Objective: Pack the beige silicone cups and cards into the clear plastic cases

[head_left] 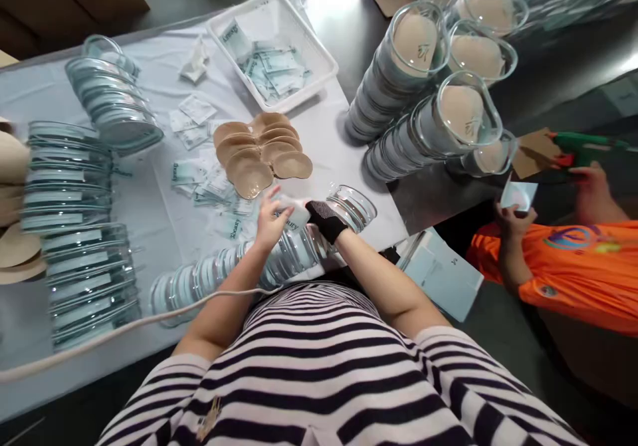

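Note:
Between my two hands is a small white printed packet (295,216), its lettering blurred. My left hand (270,221) is bare, with thumb and fingers closed on the packet's left side. My right hand (325,220), in a black glove, grips the packet's right end; its fingertips are partly hidden. Just beyond lie overlapping pairs of beige bra cups (252,172) on the white-covered table. Below my hands runs a long row of nested clear plastic shells (199,276). Loose printed packets (209,183) are scattered to the left of my left hand.
A white basket (319,77) holds more packets. Tall stacks of clear containers with beige cups (416,40) stand at right. More clear shells (70,197) line the left side. A pale cable (124,330) crosses the front. At right, a co-worker in orange (583,266) holds a green glue gun (581,145).

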Demonstrator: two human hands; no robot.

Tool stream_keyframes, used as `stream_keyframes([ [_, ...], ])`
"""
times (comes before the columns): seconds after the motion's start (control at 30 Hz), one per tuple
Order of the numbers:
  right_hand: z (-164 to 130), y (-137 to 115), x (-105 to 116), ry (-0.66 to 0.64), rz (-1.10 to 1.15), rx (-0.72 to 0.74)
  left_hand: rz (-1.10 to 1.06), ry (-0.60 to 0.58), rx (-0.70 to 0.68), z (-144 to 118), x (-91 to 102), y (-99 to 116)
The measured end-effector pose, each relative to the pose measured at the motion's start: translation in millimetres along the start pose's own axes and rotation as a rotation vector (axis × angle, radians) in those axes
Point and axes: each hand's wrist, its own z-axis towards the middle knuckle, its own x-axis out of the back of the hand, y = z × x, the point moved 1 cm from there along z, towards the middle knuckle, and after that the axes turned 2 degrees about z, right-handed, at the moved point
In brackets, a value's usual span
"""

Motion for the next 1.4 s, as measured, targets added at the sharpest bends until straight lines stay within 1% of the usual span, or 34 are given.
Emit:
stream_keyframes([
  [0.03, -5.2, 5.1, 2.1, -0.028, 0.035, -0.030, 0.043, 0.029, -0.059, -3.2, -0.1, -0.8],
  [0.07, -10.0, 8.0, 4.7, -0.046, 0.069, -0.044, 0.067, 0.034, -0.095, -5.9, -1.6, -0.9],
  [0.1, -13.7, 8.8, 7.4, -0.048, 0.098, -0.034, 0.071, 0.035, -0.101, -7.7, -4.7, -0.7],
  [0.13, -15.7, 7.9, 10.1, -0.028, 0.119, -0.003, 0.060, 0.048, -0.081, -8.1, -9.4, -0.6],
  [0.2, -14.8, 4.0, 15.2, 0.062, 0.104, 0.087, 0.018, 0.097, 0.004, -1.2, -21.7, -2.5],
  [0.23, -12.2, 2.0, 18.1, 0.127, 0.070, 0.125, -0.009, 0.129, 0.042, 7.6, -27.8, -4.9],
  [0.3, -5.3, -0.3, 25.5, 0.246, -0.036, 0.160, -0.021, 0.202, 0.069, 37.8, -35.6, -11.8],
  [0.37, 1.8, -1.1, 35.8, 0.299, -0.124, 0.172, 0.121, 0.258, 0.037, 81.2, -35.5, -20.3],
  [0.4, 5.3, -1.9, 41.7, 0.292, -0.162, 0.179, 0.268, 0.240, 0.010, 104.5, -33.4, -24.4],
  [0.43, 9.0, -3.3, 47.6, 0.267, -0.209, 0.188, 0.444, 0.158, 0.000, 126.4, -31.0, -28.3],
  [0.5, 19.1, -10.1, 58.3, 0.197, -0.349, 0.235, 0.743, -0.120, 0.012, 158.4, -26.5, -34.0],
  [0.53, 26.0, -15.8, 62.3, 0.165, -0.449, 0.281, 0.832, -0.255, 0.016, 166.3, -24.4, -34.4],
  [0.57, 34.3, -22.8, 64.8, 0.136, -0.556, 0.335, 0.869, -0.351, 0.010, 168.4, -22.6, -32.5],
  [0.6, 43.7, -30.9, 65.7, 0.109, -0.651, 0.388, 0.859, -0.405, -0.011, 165.4, -20.9, -28.2],
  [0.63, 53.4, -39.6, 64.9, 0.088, -0.718, 0.425, 0.809, -0.422, -0.043, 158.3, -19.3, -22.1],
  [0.7, 70.4, -57.5, 58.2, 0.038, -0.793, 0.433, 0.636, -0.394, -0.096, 136.2, -16.1, -6.2],
  [0.77, 78.1, -74.2, 47.8, -0.004, -0.825, 0.414, 0.449, -0.357, -0.106, 110.8, -11.7, 11.5],
  [0.83, 73.7, -88.7, 39.0, -0.033, -0.790, 0.452, 0.304, -0.290, -0.094, 87.6, -3.9, 30.0],
  [0.87, 67.7, -95.2, 36.5, -0.069, -0.730, 0.494, 0.246, -0.242, -0.096, 77.4, 2.1, 39.8],
  [0.9, 60.0, -101.3, 35.4, -0.129, -0.647, 0.535, 0.193, -0.194, -0.104, 67.9, 9.9, 49.5],
  [0.93, 51.2, -107.2, 35.5, -0.221, -0.565, 0.563, 0.142, -0.158, -0.110, 59.2, 19.6, 58.7],
  [0.97, 41.9, -113.1, 36.1, -0.334, -0.508, 0.570, 0.087, -0.153, -0.104, 51.0, 31.1, 66.5],
  [1.0, 32.2, -119.2, 36.5, -0.443, -0.488, 0.559, 0.024, -0.190, -0.081, 43.2, 43.9, 72.2],
  [1.03, 22.4, -125.7, 36.1, -0.519, -0.502, 0.542, -0.049, -0.277, -0.038, 35.8, 57.0, 75.0],
  [1.07, 12.5, -132.2, 33.9, -0.547, -0.541, 0.532, -0.131, -0.407, 0.023, 28.1, 69.5, 74.8],
  [1.1, 2.4, -138.2, 29.4, -0.528, -0.594, 0.537, -0.228, -0.558, 0.101, 20.0, 80.4, 71.7],
  [1.13, -8.0, -143.0, 22.1, -0.467, -0.648, 0.556, -0.342, -0.705, 0.193, 10.7, 88.8, 66.0],
  [1.17, -18.7, -145.6, 12.0, -0.379, -0.702, 0.584, -0.474, -0.815, 0.289, 0.3, 94.3, 58.6],
  [1.2, -30.1, -144.7, -0.7, -0.286, -0.761, 0.609, -0.621, -0.867, 0.374, -11.4, 96.6, 50.2],
  [1.23, -42.2, -139.7, -15.4, -0.202, -0.826, 0.626, -0.775, -0.854, 0.442, -24.2, 96.2, 41.5],
  [1.27, -55.2, -130.1, -31.2, -0.133, -0.891, 0.632, -0.925, -0.787, 0.495, -37.6, 93.8, 32.9],
  [1.3, -69.2, -116.0, -47.3, -0.089, -0.948, 0.630, -1.056, -0.683, 0.533, -51.1, 90.4, 24.7],
  [1.37, -100.9, -77.4, -76.8, -0.071, -1.005, 0.623, -1.211, -0.453, 0.591, -75.8, 84.8, 10.5],
  [1.4, -118.1, -55.3, -89.0, -0.094, -0.993, 0.623, -1.237, -0.374, 0.629, -85.9, 83.5, 4.8],
])
